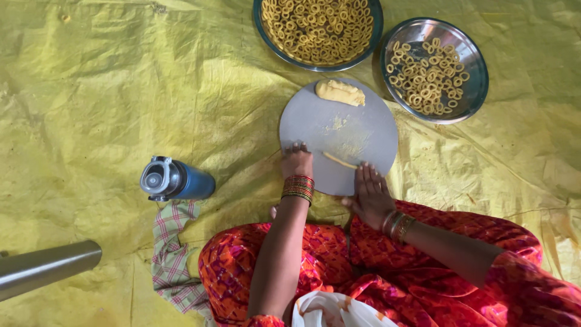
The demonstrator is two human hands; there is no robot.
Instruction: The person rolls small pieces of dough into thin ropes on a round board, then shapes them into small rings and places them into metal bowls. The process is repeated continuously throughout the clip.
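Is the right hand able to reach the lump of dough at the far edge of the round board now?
Probably yes. The right hand rests flat on the round board, and nothing stands between it and the dough lump; only a thin dough strip lies near the fingers.

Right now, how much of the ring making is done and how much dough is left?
Done: one metal plate is piled with dough rings, and a second plate holds a thinner layer of them. In hand: the left hand and right hand rest on the round board at either end of a thin dough rope. Left: a dough lump at the board's far edge.
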